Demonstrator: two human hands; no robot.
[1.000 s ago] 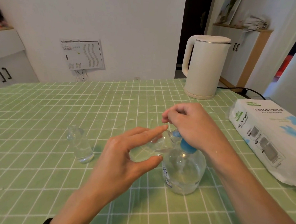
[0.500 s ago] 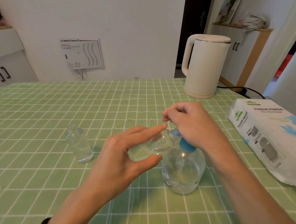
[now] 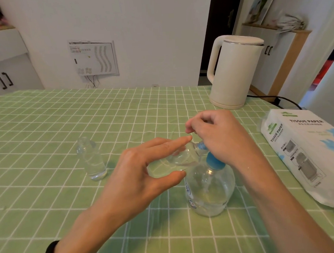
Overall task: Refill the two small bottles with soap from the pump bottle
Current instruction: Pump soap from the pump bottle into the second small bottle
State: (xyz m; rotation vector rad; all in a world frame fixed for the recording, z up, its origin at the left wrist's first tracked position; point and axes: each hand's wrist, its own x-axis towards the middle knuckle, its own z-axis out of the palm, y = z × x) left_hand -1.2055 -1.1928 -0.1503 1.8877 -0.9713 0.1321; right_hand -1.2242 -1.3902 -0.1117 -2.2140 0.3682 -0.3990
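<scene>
Little is changed: the small bottle (image 3: pixel 180 157) stays pinched by the left hand (image 3: pixel 133 173), the pump bottle (image 3: pixel 211 192) clasped under the right hand (image 3: pixel 221 138), so filling is judged unfinished.

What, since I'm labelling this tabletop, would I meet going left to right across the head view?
Small clear upright bottle → round clear pump bottle with blue collar → white tissue paper pack.
</scene>
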